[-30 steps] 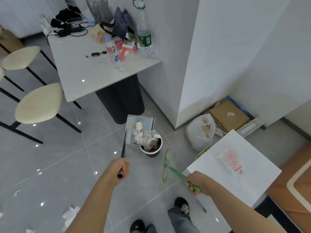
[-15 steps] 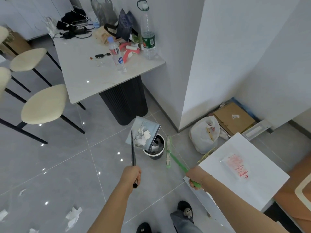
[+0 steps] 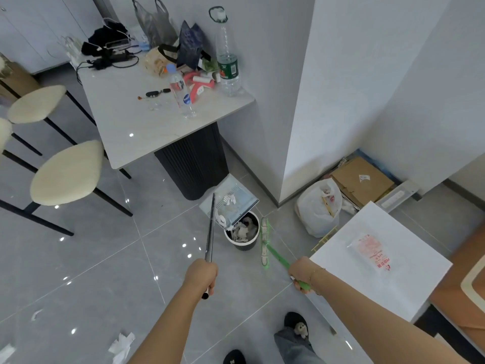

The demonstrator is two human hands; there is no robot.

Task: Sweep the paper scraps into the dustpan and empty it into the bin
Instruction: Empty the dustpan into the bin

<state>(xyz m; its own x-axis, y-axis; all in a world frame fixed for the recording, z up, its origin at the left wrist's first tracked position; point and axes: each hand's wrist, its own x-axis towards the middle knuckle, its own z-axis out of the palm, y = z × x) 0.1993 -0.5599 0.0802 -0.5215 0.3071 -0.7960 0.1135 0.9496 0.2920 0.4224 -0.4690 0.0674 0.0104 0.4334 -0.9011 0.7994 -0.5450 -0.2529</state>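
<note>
Both hands are busy: the left hand [image 3: 203,275] is curled tight round the top of the dustpan's long metal handle [image 3: 210,227], and the right hand [image 3: 301,274] is wrapped about the green broom [image 3: 265,243] stick, holding it off to the side. That seems sensible, since the dustpan [image 3: 231,199] is tipped over the bin [image 3: 242,233] with its open lip low above the rim, so the paper scraps [image 3: 227,206] can slide down into the bin, which already holds a heap of white paper. A few scraps cling to the pan's floor, so I judge the emptying only partly done. The broom head stands just beside the bin on its right, out of the pan's way. Room is tight beyond the bin: the table's dark ribbed pedestal [image 3: 193,164] stands close behind the pan, a wall corner [image 3: 282,198] juts in on the right, and a white plastic bag [image 3: 317,208] slumps further along. Nearer the person's feet the grey tiled floor [image 3: 91,258] lies open. More loose scraps on the floor [image 3: 122,345] wait at lower left, well apart from the bin, so I'd guess another sweep is owed.
</note>
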